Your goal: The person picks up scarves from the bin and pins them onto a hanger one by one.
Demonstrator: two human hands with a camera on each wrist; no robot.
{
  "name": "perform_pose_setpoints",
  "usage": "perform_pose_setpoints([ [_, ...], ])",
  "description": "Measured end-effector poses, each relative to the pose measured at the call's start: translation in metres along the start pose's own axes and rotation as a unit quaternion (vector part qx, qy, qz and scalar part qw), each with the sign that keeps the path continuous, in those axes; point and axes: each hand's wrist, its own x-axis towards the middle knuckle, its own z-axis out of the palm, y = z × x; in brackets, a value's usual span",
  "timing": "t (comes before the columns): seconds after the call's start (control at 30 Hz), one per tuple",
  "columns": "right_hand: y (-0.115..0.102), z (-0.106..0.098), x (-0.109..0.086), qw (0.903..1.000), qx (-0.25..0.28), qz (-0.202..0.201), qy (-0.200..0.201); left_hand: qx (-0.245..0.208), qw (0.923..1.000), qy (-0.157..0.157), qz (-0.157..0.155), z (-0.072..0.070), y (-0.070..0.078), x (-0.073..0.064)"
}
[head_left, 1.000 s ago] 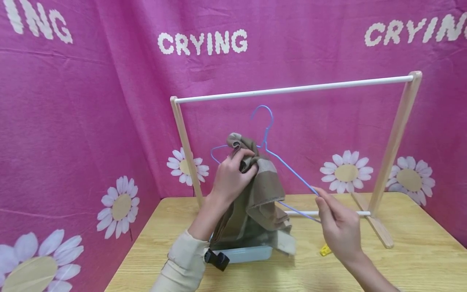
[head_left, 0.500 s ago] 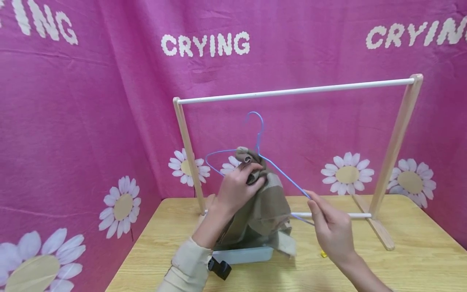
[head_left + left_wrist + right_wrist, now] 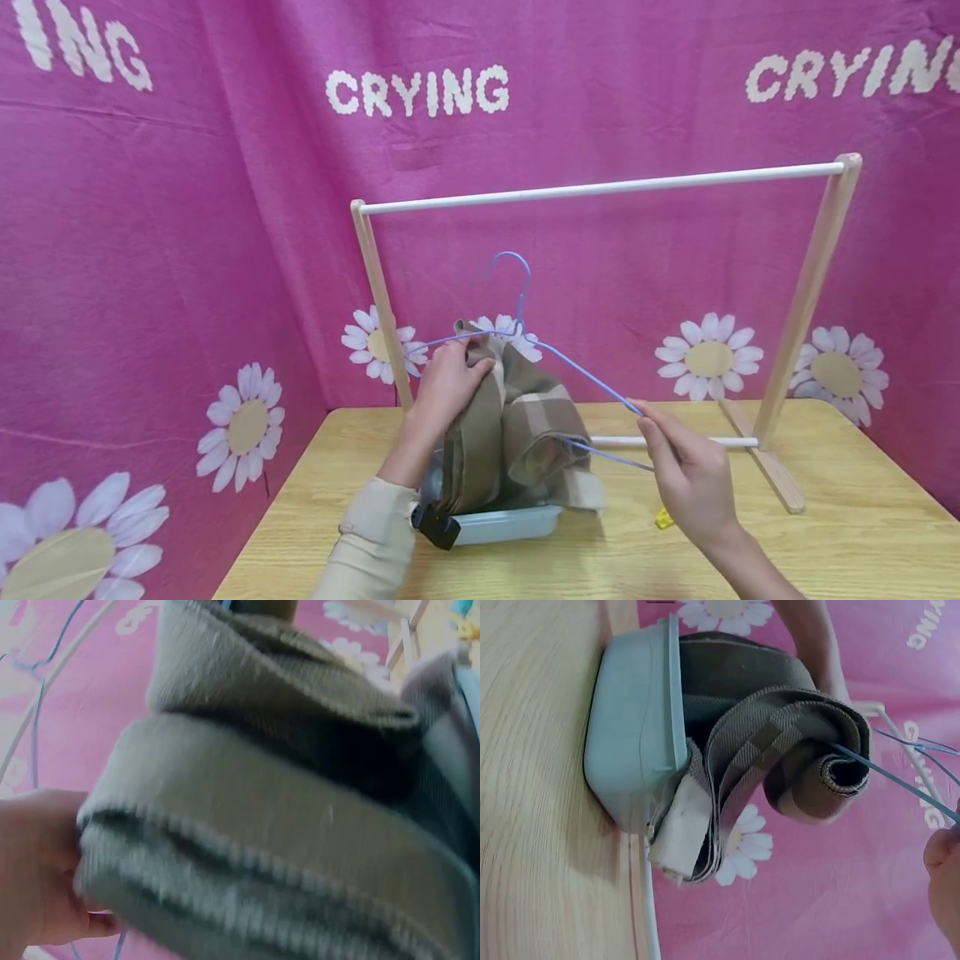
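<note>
Since a second ago, the left hand (image 3: 450, 379) and the blue wire hanger (image 3: 521, 307) have come lower and shifted left, taking the top of the plaid scarf (image 3: 483, 425) with them. Nearest, a light blue plastic tub (image 3: 510, 525) sits on the bench (image 3: 300, 517), with the scarf's pale end hanging over its right rim and a black wrist buckle (image 3: 435, 527) close by its left end. Above it, the left hand pinches the scarf near the hanger's upper left arm, and the right hand (image 3: 690, 468) grips the far right of the hanger, whose lower wire runs into the scarf's folds. To do this well, I'd hold the hanger steady on the right, draw the cloth over that wire in small pulls and keep the layers even; a hard tug might drag the tub. The rim and buckle look likeliest to snag. Beyond, the white top rail (image 3: 600, 191) of the wooden rack (image 3: 813, 292) stands above the hook, leaving height to lift, and more room lies towards the right-hand post.
</note>
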Motion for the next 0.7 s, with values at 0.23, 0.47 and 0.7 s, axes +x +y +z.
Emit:
perform_pose_setpoints([
  [0.23,0.004,-0.005,0.000,0.9992,-0.002,0.039,0.000,0.054,0.9957,-0.038,0.065,-0.010,-0.006,-0.011],
  [0.47,0.002,-0.005,0.002,0.9990,-0.009,0.044,0.006,0.131,0.9387,-0.060,0.313,-0.018,0.008,-0.039],
  [0.7,-0.001,0.000,0.004,0.9984,0.010,0.056,0.004,0.153,0.8988,-0.015,0.410,-0.011,0.012,-0.050],
])
